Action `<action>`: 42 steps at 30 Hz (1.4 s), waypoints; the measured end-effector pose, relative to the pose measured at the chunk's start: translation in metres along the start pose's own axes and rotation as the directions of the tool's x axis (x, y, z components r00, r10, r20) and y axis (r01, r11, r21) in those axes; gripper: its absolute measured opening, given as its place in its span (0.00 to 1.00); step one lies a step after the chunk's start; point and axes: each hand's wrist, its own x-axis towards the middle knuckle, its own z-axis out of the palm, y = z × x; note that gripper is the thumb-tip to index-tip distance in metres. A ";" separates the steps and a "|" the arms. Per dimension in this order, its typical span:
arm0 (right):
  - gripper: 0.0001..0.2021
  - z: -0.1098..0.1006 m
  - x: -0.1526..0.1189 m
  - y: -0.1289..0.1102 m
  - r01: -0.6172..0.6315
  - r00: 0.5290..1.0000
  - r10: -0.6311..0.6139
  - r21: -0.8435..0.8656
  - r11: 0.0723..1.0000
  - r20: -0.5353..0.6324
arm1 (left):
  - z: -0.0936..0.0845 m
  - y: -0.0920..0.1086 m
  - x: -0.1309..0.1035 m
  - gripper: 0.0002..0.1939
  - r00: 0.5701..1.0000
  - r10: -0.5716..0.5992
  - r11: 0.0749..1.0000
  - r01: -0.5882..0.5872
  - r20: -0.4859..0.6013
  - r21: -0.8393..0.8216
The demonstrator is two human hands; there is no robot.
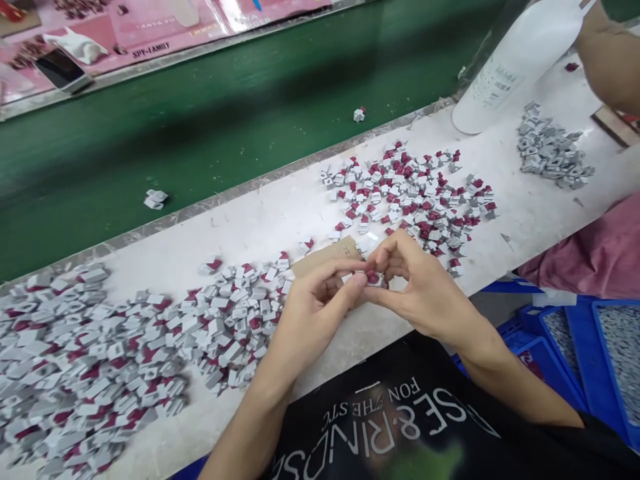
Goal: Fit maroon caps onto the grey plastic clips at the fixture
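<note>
Between the fingertips of both hands is a small grey and dark red plastic part, partly covered by the fingers. My left hand pinches it from the left, thumb on the near side. From the right, my right hand closes thumb and fingers on it. Just behind the hands lies a piece of brown cardboard. A spread of grey and dark red parts covers the table beyond my right hand. Left of my left hand, a heap of similar, larger-looking parts reaches close to my wrist.
More parts pile up at the far left. A white bottle and a heap of grey pieces stand right, near another person's arm. A green belt runs behind the table; blue crates sit below right.
</note>
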 end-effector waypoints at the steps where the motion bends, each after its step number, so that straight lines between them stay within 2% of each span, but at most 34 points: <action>1: 0.19 0.000 0.000 -0.001 0.001 1.000 -0.001 -0.035 0.999 0.025 | -0.001 -0.001 -0.001 0.08 1.000 -0.006 1.000 0.006 0.025 0.000; 4: 0.20 0.001 -0.001 -0.003 -0.011 0.993 0.021 -0.089 0.996 0.112 | -0.002 -0.002 -0.004 0.07 0.995 -0.024 1.000 0.024 0.101 0.004; 7: 0.20 -0.001 -0.004 -0.002 -0.047 0.985 0.040 0.037 0.998 0.168 | -0.005 -0.005 -0.010 0.07 0.993 -0.010 1.000 0.011 0.117 -0.002; 11: 0.13 -0.004 -0.009 0.006 -0.139 0.962 0.048 0.330 0.934 0.267 | -0.010 -0.011 -0.021 0.06 0.997 0.070 0.994 -0.066 0.039 -0.089; 14: 0.13 0.000 -0.017 0.012 -0.201 0.948 0.085 0.369 0.907 0.306 | -0.011 -0.018 -0.031 0.06 0.995 0.101 0.992 -0.101 -0.007 -0.071; 16: 0.14 0.007 -0.023 0.017 -0.191 0.960 0.095 0.370 0.909 0.263 | -0.009 -0.023 -0.039 0.07 0.993 0.113 0.993 -0.114 -0.037 -0.027; 18: 0.13 0.015 -0.028 0.023 -0.127 0.985 0.079 0.333 0.934 0.154 | -0.006 -0.029 -0.047 0.08 0.992 0.104 0.994 -0.105 -0.077 -0.009; 20: 0.10 0.020 -0.031 0.029 -0.031 0.999 0.033 0.227 0.973 -0.005 | -0.004 -0.037 -0.055 0.09 0.986 0.073 0.997 -0.077 -0.150 -0.022; 23: 0.02 0.025 -0.032 0.038 0.104 0.979 -0.101 0.006 0.995 -0.178 | -0.004 -0.047 -0.064 0.08 0.962 0.023 0.998 -0.038 -0.272 -0.049; 25: 0.01 0.028 -0.030 0.042 0.169 0.966 -0.187 -0.112 0.979 -0.179 | -0.005 -0.050 -0.068 0.08 0.958 -0.025 0.999 0.011 -0.287 -0.050; 28: 0.03 0.034 -0.024 0.047 0.246 0.951 -0.279 -0.224 0.943 -0.130 | -0.008 -0.049 -0.072 0.08 0.968 -0.092 0.994 0.075 -0.234 -0.084; 33: 0.04 0.040 -0.013 0.047 0.306 0.932 -0.356 -0.374 0.875 -0.069 | -0.011 -0.045 -0.076 0.08 0.978 -0.130 0.973 0.094 -0.161 -0.212; 38: 0.06 0.039 -0.009 0.042 0.340 0.919 -0.391 -0.411 0.846 -0.044 | -0.014 -0.049 -0.076 0.08 0.985 -0.124 0.950 0.083 -0.120 -0.301; 42: 0.06 0.039 -0.009 0.043 0.335 0.921 -0.385 -0.379 0.863 -0.061 | -0.013 -0.054 -0.071 0.11 0.984 -0.123 0.927 0.067 -0.131 -0.369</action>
